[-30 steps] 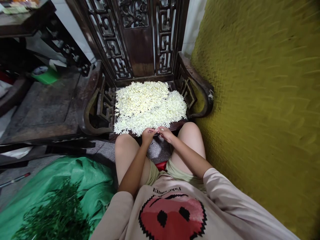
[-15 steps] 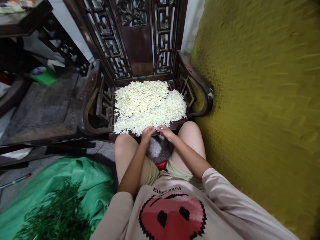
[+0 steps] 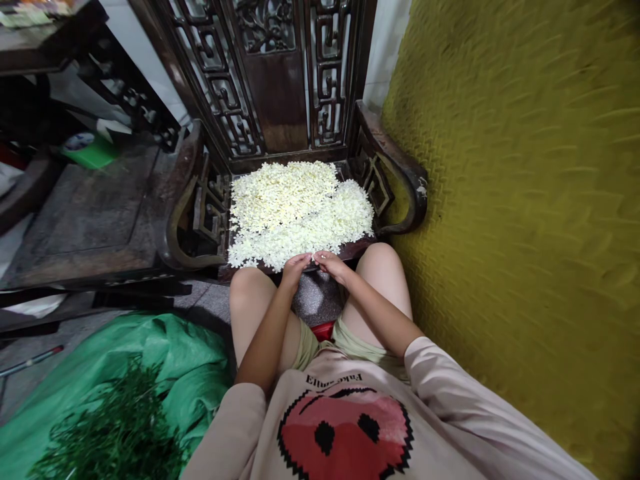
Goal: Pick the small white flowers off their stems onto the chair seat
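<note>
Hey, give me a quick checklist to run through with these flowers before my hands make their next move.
1. Hands together: ok; left hand and right hand meet near the fingertips.
2. Small white piece at right fingertips: ok, visible.
3. Left hand's grip: cannot tell; too small.
4. White blossoms on chair seat: ok, spread across it.
5. Blossoms well back from the seat's front edge: not ok; some lie right at it, near the left hand.
6. Leafy greens apart from blossoms: ok, down at the left with the green sheet.

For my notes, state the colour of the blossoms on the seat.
The blossoms are white to pale yellow, clearest in the head view.
</note>
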Demonstrator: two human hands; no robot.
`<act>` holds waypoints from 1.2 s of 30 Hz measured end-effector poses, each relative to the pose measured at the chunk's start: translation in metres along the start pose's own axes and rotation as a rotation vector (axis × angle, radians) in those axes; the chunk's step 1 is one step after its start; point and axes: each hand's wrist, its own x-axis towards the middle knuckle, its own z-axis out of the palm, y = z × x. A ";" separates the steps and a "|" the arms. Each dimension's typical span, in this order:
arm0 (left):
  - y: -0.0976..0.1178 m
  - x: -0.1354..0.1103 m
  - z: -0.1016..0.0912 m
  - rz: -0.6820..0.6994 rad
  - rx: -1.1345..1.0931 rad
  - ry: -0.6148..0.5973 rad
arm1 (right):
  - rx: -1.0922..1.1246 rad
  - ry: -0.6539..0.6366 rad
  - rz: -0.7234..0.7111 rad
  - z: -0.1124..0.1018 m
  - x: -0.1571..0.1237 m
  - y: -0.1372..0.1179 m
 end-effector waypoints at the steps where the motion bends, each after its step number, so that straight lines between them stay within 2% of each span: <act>1: 0.000 0.000 0.000 -0.002 0.002 0.001 | 0.000 0.000 0.001 0.000 0.000 0.000; 10: 0.005 -0.005 0.003 0.033 0.046 0.012 | -0.007 0.016 0.006 -0.001 0.001 0.000; 17: 0.008 -0.007 0.005 0.044 0.001 -0.044 | 0.001 0.029 -0.008 -0.001 0.000 -0.001; 22: 0.007 -0.007 0.005 0.082 0.002 -0.039 | 0.003 0.029 -0.005 0.000 0.000 -0.001; 36: 0.008 -0.007 0.004 0.076 0.030 -0.033 | -0.006 0.036 0.011 0.000 -0.002 -0.002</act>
